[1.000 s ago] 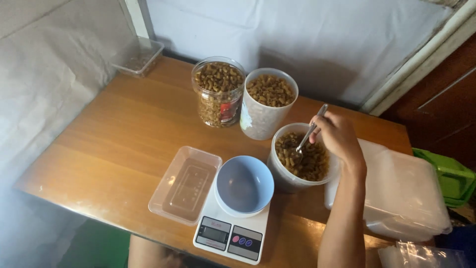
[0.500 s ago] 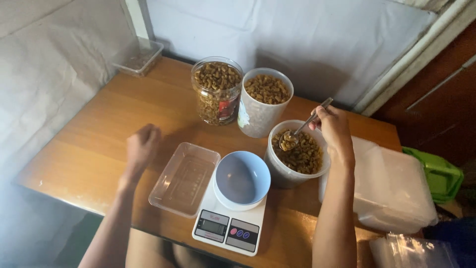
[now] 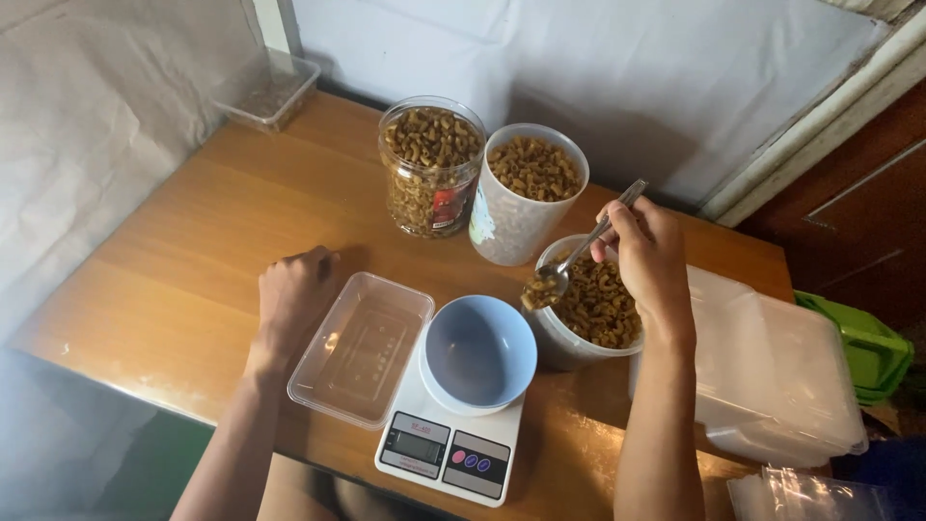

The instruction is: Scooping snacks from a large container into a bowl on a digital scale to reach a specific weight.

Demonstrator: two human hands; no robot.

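Your right hand [image 3: 648, 253] has lifted the spoon [image 3: 579, 259] out of the tub [image 3: 585, 311] of elbow pasta: a second ago the bowl of the spoon was buried in the pasta, and now it rides loaded above the tub's left rim, tipped toward the blue bowl [image 3: 479, 353]. Your fingers are pinched closed around the handle, which slants up and to the right.

Your left hand [image 3: 294, 297] is new to the scene. It was out of sight a second ago, came in over the table [image 3: 164, 280] half a second ago, and now rests loosely curled against the far left edge of the clear plastic box [image 3: 361, 347], touching it but not gripping anything.

The blue bowl is empty and sits on the white kitchen scale [image 3: 444, 446], just beside the tub, so the loaded spoon has only a short way across. The scale and the clear box have kept their places. Behind them stand a clear jar [image 3: 430, 166] and a white tub [image 3: 529, 191], both full of the same pasta and untouched.
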